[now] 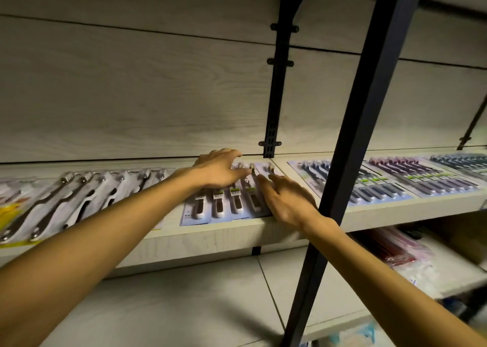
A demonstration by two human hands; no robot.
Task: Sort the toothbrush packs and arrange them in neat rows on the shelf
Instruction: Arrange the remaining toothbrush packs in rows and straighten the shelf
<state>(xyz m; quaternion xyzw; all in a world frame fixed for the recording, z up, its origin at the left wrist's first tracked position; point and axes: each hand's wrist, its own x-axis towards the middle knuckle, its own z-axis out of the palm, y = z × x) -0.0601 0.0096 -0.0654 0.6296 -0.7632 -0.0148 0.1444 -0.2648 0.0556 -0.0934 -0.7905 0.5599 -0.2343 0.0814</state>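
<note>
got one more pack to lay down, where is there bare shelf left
A bare strip of shelf shows at the front edge between the white-handled packs and the blue-backed packs under both hands. Another thin strip runs along the back wall. Right of the black post, the packs lie edge to edge.

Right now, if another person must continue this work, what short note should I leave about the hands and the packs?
Left hand: open, fingers spread on the white-handled packs.
Right hand: open, resting at that group's right edge.
Done: blue packs and purple packs lie in neat rows on the shelf.
Left: square up the white-handled row; the grey packs at left lie slanted and need straightening.
</note>
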